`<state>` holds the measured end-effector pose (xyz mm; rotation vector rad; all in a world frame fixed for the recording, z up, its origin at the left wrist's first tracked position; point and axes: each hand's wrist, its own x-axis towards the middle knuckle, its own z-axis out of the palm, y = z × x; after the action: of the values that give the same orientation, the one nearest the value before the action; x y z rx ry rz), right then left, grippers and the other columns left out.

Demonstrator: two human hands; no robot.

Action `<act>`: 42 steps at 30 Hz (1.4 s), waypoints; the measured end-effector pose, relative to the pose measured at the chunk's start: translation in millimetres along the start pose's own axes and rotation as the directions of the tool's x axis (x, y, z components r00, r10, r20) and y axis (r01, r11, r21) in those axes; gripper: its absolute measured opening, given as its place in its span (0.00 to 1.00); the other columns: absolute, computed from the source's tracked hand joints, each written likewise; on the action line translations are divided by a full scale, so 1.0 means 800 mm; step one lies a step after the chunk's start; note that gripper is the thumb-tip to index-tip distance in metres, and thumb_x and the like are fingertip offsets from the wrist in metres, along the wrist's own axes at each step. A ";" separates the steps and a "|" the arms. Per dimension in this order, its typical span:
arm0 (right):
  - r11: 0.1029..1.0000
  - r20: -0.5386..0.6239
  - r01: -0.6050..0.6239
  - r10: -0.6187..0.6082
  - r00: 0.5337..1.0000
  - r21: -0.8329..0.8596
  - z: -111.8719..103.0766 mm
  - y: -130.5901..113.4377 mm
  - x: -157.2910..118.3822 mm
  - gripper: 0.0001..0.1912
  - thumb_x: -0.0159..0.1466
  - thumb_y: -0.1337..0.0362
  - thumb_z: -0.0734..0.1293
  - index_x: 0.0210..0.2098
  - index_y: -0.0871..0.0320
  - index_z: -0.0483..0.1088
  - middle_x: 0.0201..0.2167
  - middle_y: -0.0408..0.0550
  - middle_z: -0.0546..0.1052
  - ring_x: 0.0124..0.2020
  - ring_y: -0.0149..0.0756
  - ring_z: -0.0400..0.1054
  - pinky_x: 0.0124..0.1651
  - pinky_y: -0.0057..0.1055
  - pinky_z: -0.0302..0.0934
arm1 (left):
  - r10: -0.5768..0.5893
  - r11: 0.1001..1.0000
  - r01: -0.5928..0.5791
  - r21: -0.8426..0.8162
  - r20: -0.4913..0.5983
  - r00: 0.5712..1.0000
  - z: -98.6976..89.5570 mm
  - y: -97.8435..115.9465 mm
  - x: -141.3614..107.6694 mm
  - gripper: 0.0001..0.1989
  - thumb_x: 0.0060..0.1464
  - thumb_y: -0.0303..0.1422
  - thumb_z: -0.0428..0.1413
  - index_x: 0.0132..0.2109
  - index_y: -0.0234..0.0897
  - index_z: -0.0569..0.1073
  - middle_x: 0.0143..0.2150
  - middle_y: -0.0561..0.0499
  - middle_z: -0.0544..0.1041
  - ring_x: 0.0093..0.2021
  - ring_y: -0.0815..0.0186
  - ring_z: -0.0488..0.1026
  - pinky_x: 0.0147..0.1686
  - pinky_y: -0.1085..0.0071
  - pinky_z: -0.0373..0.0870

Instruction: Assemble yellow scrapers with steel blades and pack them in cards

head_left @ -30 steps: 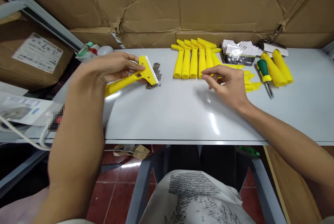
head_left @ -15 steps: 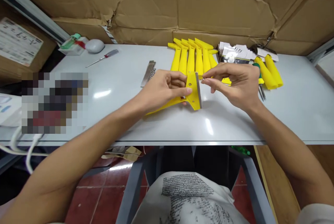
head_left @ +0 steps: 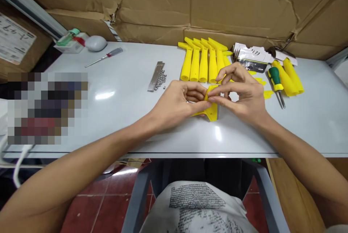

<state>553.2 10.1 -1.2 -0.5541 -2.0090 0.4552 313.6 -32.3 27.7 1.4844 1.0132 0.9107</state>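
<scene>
My left hand (head_left: 176, 104) is closed around a yellow scraper (head_left: 213, 114), thumb across its wide head. A metal blade edge runs along the head's right side. My right hand (head_left: 241, 97) pinches thumb and index finger together against the upper part of the head. The small screw seen between those fingertips a moment earlier is hidden by them now. Left of the hands lies a pile of small screws (head_left: 161, 80) beside a stack of metal blades (head_left: 155, 77).
Yellow scraper handles (head_left: 203, 67) stand in a row behind my hands. To the right are a green-and-yellow screwdriver (head_left: 276, 79), more yellow handles (head_left: 292, 79) and printed cards (head_left: 251, 59). A thin screwdriver (head_left: 104, 57) and a computer mouse (head_left: 95, 43) lie far left.
My right hand has moved left onto the scraper's head, bringing the screw against it. The scraper has shifted slightly right and tilted. The view has shifted a little.
</scene>
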 end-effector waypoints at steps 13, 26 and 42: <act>0.913 0.012 -0.344 0.350 0.937 0.218 0.009 -0.021 -0.001 0.13 0.67 0.52 0.87 0.41 0.52 0.87 0.48 0.49 0.81 0.40 0.31 0.73 0.29 0.24 0.70 | -0.002 0.999 0.001 -0.035 -0.044 0.999 0.002 0.003 -0.002 0.11 0.55 0.37 0.80 0.42 0.40 0.91 0.43 0.49 0.90 0.43 0.61 0.88 0.43 0.68 0.89; 0.682 0.063 -0.546 0.596 0.800 0.486 0.015 -0.035 0.002 0.36 0.54 0.48 0.93 0.46 0.50 0.71 0.42 0.41 0.77 0.35 0.29 0.72 0.26 0.24 0.68 | 0.148 0.981 -0.131 0.142 -0.113 0.983 0.007 -0.011 -0.007 0.13 0.64 0.45 0.77 0.46 0.42 0.91 0.47 0.49 0.92 0.47 0.57 0.91 0.55 0.62 0.90; 0.831 -0.076 -0.499 0.529 0.845 0.246 0.012 -0.040 0.015 0.30 0.59 0.44 0.91 0.39 0.51 0.74 0.42 0.45 0.84 0.40 0.39 0.80 0.44 0.42 0.81 | 0.167 0.954 -0.136 0.266 -0.099 0.981 0.000 -0.017 0.002 0.21 0.65 0.51 0.77 0.53 0.44 0.85 0.46 0.51 0.92 0.49 0.55 0.88 0.58 0.57 0.86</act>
<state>533.3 -10.5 20.0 -0.9691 -1.6281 0.9268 312.6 -29.7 14.1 1.7619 1.1522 1.0170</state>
